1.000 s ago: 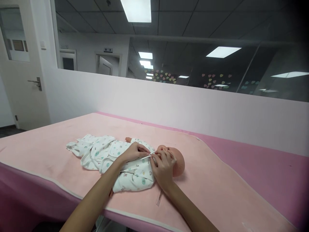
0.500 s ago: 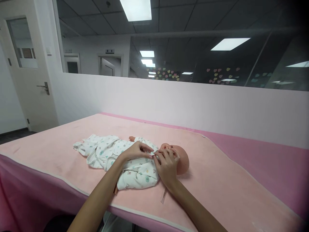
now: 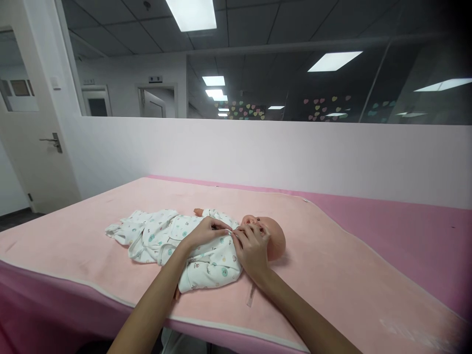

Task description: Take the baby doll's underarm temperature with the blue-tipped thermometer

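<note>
Pinching the garment (image 3: 216,268), the left hand (image 3: 205,232) and right hand (image 3: 253,250) meet over the upper chest of the doll (image 3: 277,239).

You are in an office-like room: the white wall (image 3: 236,152), the door (image 3: 47,167) with a lever handle (image 3: 51,141), and the wide window (image 3: 228,64) showing ceiling tiles (image 3: 250,22), light panels (image 3: 193,14) and a doorway (image 3: 157,102) with a sign (image 3: 155,79) point to it. Heart-shaped notes (image 3: 246,111) show there too. Your pink-covered desk (image 3: 332,275), bearing a clothed baby doll (image 3: 277,238), suggests childcare practice, though you cannot be sure.
</note>
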Tool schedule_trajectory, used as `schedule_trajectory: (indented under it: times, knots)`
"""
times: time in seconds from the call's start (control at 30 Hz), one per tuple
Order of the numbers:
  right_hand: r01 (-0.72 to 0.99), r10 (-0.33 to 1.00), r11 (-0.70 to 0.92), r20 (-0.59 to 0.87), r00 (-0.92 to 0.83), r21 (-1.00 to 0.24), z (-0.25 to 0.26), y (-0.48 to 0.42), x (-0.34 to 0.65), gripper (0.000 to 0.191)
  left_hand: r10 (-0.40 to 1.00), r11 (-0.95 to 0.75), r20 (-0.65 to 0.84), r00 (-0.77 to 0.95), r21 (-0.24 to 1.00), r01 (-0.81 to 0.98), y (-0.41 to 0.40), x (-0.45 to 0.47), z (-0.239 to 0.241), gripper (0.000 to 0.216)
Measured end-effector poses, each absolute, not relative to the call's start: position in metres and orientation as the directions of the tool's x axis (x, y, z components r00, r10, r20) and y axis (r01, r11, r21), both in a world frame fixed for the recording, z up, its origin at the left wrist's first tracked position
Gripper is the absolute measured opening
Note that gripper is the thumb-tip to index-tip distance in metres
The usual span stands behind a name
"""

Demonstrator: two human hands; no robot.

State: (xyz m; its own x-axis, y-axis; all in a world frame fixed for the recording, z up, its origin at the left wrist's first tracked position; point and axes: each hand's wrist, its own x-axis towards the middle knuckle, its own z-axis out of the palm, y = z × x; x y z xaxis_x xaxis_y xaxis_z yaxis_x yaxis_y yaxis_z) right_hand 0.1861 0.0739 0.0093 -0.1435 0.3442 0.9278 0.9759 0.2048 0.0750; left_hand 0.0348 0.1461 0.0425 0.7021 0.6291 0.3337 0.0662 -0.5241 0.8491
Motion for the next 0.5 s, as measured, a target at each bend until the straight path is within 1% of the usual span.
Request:
schedule_trajectory:
  times: [0.17,0.37,0.5]
  knots:
    - [0.977,0.353,0.193,0.923,-0.155,0.09,0.0107,0.0737,0.1866,0.009,0.612,-0.54,0.36,0.704,0.841,0.04,0.1466,0.0355,0.0418,0.03]
    - [0.968,0.348,0.226,0.92,-0.181,0.105,0.0112,0.0752,0.1883,0.011,0.626,-0.537,0.371,0.686,0.843,0.034,0.1441,0.0363,0.0418,0.033]
    - [0.971,0.362,0.213,0.914,-0.184,0.111,0.0103,0.0756,0.1892,0.011,0.644,-0.528,0.374,0.668,0.849,0.034,0.1435,0.0363,0.0415,0.033]
